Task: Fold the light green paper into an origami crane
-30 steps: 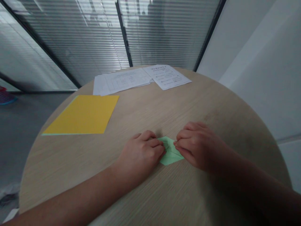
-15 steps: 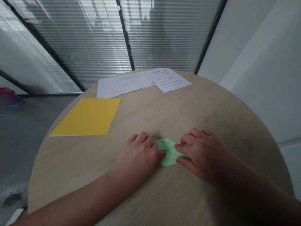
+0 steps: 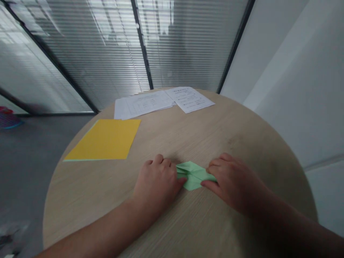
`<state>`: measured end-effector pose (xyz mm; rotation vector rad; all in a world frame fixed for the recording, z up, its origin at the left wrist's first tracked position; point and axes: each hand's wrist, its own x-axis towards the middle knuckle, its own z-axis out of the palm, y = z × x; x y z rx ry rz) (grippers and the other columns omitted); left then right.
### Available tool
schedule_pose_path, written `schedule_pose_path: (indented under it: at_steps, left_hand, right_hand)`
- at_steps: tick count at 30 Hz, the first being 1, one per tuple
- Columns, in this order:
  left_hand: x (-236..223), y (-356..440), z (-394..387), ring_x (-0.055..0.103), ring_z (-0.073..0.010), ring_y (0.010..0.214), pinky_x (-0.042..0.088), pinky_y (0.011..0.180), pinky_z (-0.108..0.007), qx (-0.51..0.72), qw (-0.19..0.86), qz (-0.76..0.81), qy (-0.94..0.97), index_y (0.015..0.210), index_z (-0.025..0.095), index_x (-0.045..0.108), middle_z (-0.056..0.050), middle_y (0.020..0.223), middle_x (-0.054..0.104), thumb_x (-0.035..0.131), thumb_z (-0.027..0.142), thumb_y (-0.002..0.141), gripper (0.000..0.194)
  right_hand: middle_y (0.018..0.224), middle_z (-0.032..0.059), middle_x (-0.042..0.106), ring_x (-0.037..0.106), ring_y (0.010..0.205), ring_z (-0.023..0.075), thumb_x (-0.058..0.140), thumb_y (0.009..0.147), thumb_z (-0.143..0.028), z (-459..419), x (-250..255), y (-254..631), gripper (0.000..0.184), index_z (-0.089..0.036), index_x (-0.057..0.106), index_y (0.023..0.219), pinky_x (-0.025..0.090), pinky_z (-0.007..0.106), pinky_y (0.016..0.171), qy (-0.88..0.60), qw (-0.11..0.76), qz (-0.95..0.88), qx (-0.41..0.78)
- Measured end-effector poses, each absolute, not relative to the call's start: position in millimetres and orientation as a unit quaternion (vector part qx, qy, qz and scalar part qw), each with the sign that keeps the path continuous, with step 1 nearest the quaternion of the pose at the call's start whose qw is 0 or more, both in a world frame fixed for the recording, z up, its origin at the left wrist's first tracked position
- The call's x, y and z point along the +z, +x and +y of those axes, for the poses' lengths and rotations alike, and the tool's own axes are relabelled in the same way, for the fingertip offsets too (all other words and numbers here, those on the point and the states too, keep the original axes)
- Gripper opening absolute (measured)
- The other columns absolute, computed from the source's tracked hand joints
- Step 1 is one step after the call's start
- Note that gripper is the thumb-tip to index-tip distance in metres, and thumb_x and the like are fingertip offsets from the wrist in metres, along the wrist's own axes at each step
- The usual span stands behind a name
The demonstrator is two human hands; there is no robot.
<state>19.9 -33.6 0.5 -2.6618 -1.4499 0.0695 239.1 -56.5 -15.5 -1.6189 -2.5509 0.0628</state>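
A small folded piece of light green paper [image 3: 194, 175] lies on the round wooden table [image 3: 236, 136], near its front middle. My left hand [image 3: 157, 182] rests curled on the paper's left end, fingers bent and pressing it down. My right hand [image 3: 233, 181] covers the right end, with thumb and fingertips pinched on the paper's edge. Only the middle of the green paper shows between the two hands.
A yellow sheet [image 3: 106, 139] lies flat to the left, with a pale green edge under it. White printed sheets [image 3: 163, 100] spread along the table's far edge. Behind stand glass partitions with blinds [image 3: 107, 46] and a white wall [image 3: 290, 64] on the right.
My hands have slid slightly apart along the green paper, so more of its folded middle shows. The camera has shifted a little, and the table sits lower in the view.
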Motion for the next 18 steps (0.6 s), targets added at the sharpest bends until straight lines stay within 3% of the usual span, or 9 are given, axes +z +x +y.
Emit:
schedule_pose_path:
  at_steps: [5,7,9,12,18]
  left_hand:
    - [-2.1,13.5,-20.9,0.067,-0.0331,0.103,0.057,0.082,-0.047,-0.026,-0.032,-0.428,-0.903,0.128,0.021,0.064,-0.01,0.112,0.073,0.072,0.036,0.088,0.043]
    - [-4.3,11.0,-14.8,0.065,-0.0308,0.106,0.056,0.089,-0.045,-0.039,-0.06,-0.393,-0.917,0.126,0.022,0.066,-0.01,0.115,0.073,0.072,0.032,0.089,0.039]
    - [-6.5,8.7,-9.8,0.065,-0.0295,0.104,0.054,0.09,-0.044,-0.05,-0.069,-0.377,-0.922,0.118,0.02,0.07,-0.01,0.111,0.073,0.071,0.03,0.089,0.031]
    - [-9.0,5.7,-4.4,0.065,-0.0289,0.101,0.054,0.089,-0.044,-0.07,-0.069,-0.35,-0.932,0.121,0.018,0.069,-0.011,0.111,0.072,0.071,0.028,0.088,0.034]
    - [-13.4,0.4,4.9,0.064,-0.0273,0.1,0.052,0.09,-0.041,-0.104,-0.066,-0.3,-0.946,0.118,0.017,0.069,-0.01,0.105,0.071,0.07,0.022,0.086,0.033]
  right_hand:
    - [0.101,0.0084,0.073,0.065,0.097,0.0261,0.075,0.085,-0.037,-51.6,-12.1,242.7,0.028,-0.016,0.072,0.103,0.045,0.036,0.083,-0.561,0.068,-0.819,0.094]
    - [0.112,0.0103,0.072,0.065,0.104,0.0265,0.072,0.088,-0.04,-46.9,-8.6,242.8,0.037,-0.016,0.069,0.116,0.045,0.035,0.086,-0.567,0.076,-0.811,0.122]
    - [0.105,0.0095,0.073,0.066,0.097,0.0238,0.065,0.092,-0.042,-40.0,-4.2,240.9,0.032,-0.016,0.071,0.11,0.044,0.032,0.081,-0.562,0.067,-0.809,0.162]
    - [0.096,0.0072,0.074,0.066,0.085,0.0177,0.057,0.096,-0.036,-26.7,1.3,235.0,0.027,-0.017,0.071,0.108,0.042,0.027,0.072,-0.568,0.08,-0.788,0.224]
    - [0.09,0.0034,0.073,0.063,0.074,0.0134,0.071,0.083,-0.029,-3.1,1.0,220.3,0.034,-0.017,0.07,0.115,0.04,0.022,0.063,-0.576,0.061,-0.767,0.277]
